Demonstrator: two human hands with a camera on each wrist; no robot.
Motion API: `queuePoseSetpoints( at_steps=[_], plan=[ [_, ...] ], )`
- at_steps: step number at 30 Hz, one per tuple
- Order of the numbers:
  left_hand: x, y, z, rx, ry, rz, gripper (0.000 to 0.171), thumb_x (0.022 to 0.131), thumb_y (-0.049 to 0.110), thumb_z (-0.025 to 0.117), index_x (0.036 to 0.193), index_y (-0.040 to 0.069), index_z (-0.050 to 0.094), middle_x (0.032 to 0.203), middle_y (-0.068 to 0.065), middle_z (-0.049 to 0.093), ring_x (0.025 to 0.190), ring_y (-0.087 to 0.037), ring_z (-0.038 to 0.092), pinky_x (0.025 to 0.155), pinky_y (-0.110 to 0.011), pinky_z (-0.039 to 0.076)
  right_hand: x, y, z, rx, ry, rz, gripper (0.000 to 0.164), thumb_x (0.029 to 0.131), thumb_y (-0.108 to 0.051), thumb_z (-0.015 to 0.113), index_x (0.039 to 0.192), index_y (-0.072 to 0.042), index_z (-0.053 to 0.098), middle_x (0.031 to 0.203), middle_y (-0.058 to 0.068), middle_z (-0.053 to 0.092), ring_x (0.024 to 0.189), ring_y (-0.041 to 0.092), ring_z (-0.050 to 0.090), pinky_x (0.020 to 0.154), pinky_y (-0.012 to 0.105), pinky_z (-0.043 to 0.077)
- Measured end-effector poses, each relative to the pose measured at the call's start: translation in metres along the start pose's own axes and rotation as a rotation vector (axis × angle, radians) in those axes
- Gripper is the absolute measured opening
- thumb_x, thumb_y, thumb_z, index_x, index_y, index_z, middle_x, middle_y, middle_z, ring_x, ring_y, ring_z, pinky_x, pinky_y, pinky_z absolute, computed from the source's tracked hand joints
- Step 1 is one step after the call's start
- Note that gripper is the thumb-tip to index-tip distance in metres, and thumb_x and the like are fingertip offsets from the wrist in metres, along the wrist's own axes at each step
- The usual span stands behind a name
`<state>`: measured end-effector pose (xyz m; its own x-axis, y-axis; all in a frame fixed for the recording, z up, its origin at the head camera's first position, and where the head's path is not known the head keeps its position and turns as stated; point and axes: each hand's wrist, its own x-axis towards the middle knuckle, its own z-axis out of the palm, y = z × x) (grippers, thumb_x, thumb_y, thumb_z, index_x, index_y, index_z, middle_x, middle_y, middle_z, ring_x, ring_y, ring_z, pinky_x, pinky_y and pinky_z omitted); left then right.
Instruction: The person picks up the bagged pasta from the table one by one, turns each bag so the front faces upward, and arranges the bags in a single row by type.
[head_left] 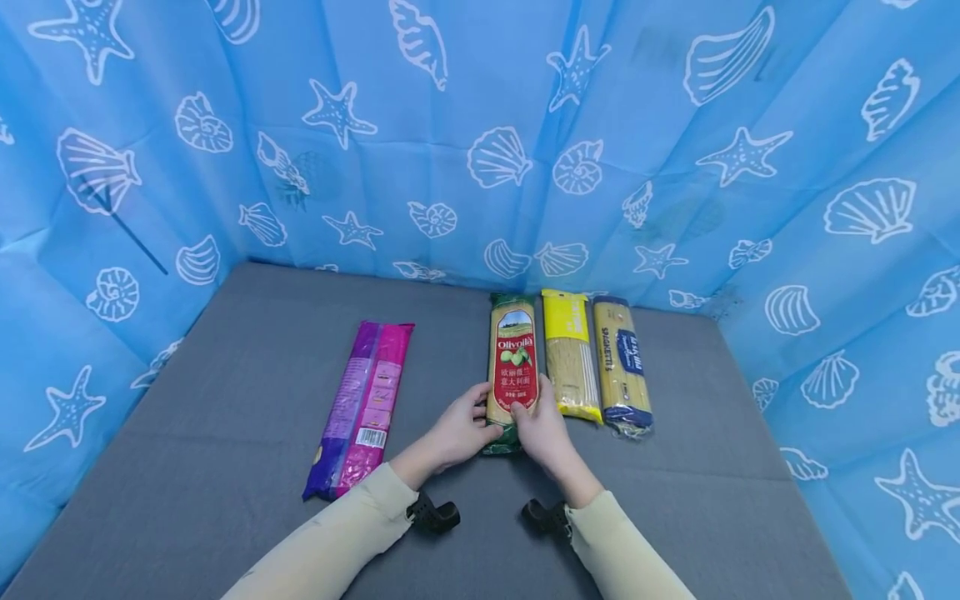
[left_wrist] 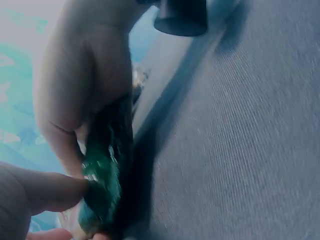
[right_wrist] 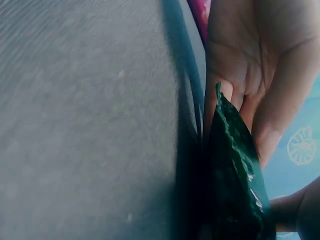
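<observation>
A packet of Olivoilà spaghetti (head_left: 513, 333) with a red label and green ends lies lengthwise between both hands. On its left edge near the lower end, my left hand (head_left: 456, 427) grips with the thumb on top. My right hand (head_left: 546, 429) holds the opposite edge, its thumb over the bottom of the label. Both wrist views show the green wrapper end (left_wrist: 102, 187) close up; in the right wrist view its crimped edge (right_wrist: 237, 150) stands over a dark shadow on the cloth.
Just right of the hands lie a yellow-topped noodle packet (head_left: 570, 358) and a blue-ended spaghetti packet (head_left: 622, 362), side by side. A purple and pink packet (head_left: 360, 408) rests at an angle on the left. Grey cloth (head_left: 247, 400) covers the table, with a blue shell-print curtain (head_left: 420, 167) behind.
</observation>
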<state>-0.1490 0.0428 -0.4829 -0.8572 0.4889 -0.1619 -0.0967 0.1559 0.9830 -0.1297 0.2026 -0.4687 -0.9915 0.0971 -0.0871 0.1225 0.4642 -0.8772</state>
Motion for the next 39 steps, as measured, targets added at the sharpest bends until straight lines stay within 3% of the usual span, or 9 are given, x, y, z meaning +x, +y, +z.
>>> queuePoseSetpoints(
  at_steps=[5, 10, 13, 17, 21, 29, 39],
  plan=[
    [-0.005, 0.003, 0.003, 0.070, -0.061, -0.003, 0.087, 0.085, -0.006, 0.067, 0.154, 0.007, 0.016, 0.148, -0.025, 0.031, 0.131, -0.038, 0.041, 0.100, -0.042, 0.043, -0.003, -0.001, -0.003, -0.157, 0.031, -0.022, 0.069, 0.095, -0.006, 0.059, 0.149, 0.005, 0.019, 0.141, 0.029, 0.033, 0.127, 0.040, 0.039, 0.102, 0.056, 0.036],
    [-0.001, 0.001, 0.005, 0.287, 0.028, 0.012, 0.088, 0.082, -0.003, 0.072, 0.154, 0.009, 0.023, 0.132, -0.020, 0.046, 0.112, -0.028, 0.053, 0.092, -0.039, 0.048, -0.001, -0.008, 0.000, -0.287, 0.042, -0.013, 0.070, 0.094, -0.009, 0.061, 0.150, 0.005, 0.021, 0.135, 0.029, 0.037, 0.111, 0.036, 0.052, 0.089, 0.050, 0.048],
    [0.005, -0.001, 0.005, 0.356, 0.071, -0.004, 0.086, 0.082, 0.001, 0.074, 0.153, 0.013, 0.027, 0.118, -0.013, 0.052, 0.098, -0.020, 0.052, 0.082, -0.036, 0.048, 0.002, -0.013, 0.002, -0.397, 0.067, -0.015, 0.067, 0.094, -0.010, 0.061, 0.149, 0.006, 0.025, 0.133, 0.029, 0.040, 0.109, 0.035, 0.054, 0.088, 0.048, 0.049],
    [0.014, -0.003, 0.004, 0.380, 0.094, 0.008, 0.084, 0.083, 0.003, 0.074, 0.153, 0.012, 0.028, 0.110, -0.010, 0.052, 0.095, -0.019, 0.051, 0.079, -0.035, 0.047, 0.007, -0.019, 0.004, -0.518, 0.092, -0.034, 0.058, 0.094, -0.009, 0.061, 0.143, 0.008, 0.037, 0.134, 0.029, 0.043, 0.120, 0.038, 0.048, 0.095, 0.050, 0.045],
    [0.018, -0.003, 0.002, 0.406, 0.086, 0.022, 0.085, 0.086, 0.006, 0.073, 0.154, 0.008, 0.022, 0.116, -0.013, 0.054, 0.102, -0.021, 0.052, 0.084, -0.036, 0.048, 0.012, -0.021, 0.006, -0.590, 0.077, -0.050, 0.053, 0.094, -0.008, 0.060, 0.140, 0.009, 0.040, 0.133, 0.031, 0.044, 0.120, 0.040, 0.047, 0.095, 0.051, 0.045],
    [0.017, -0.002, 0.000, 0.429, 0.026, 0.016, 0.084, 0.090, 0.010, 0.069, 0.154, 0.005, 0.016, 0.125, -0.018, 0.052, 0.112, -0.026, 0.051, 0.092, -0.037, 0.048, 0.016, -0.022, 0.004, -0.633, 0.036, -0.006, 0.054, 0.094, -0.007, 0.058, 0.142, 0.009, 0.038, 0.133, 0.033, 0.042, 0.120, 0.043, 0.046, 0.096, 0.053, 0.043],
    [0.017, -0.002, 0.000, 0.433, 0.029, 0.011, 0.082, 0.091, 0.012, 0.068, 0.155, 0.008, 0.016, 0.137, -0.018, 0.047, 0.116, -0.025, 0.050, 0.092, -0.034, 0.048, 0.017, -0.020, 0.003, -0.653, 0.038, -0.014, 0.055, 0.095, -0.013, 0.060, 0.142, 0.006, 0.040, 0.133, 0.029, 0.043, 0.117, 0.041, 0.049, 0.094, 0.054, 0.045]
  ],
)
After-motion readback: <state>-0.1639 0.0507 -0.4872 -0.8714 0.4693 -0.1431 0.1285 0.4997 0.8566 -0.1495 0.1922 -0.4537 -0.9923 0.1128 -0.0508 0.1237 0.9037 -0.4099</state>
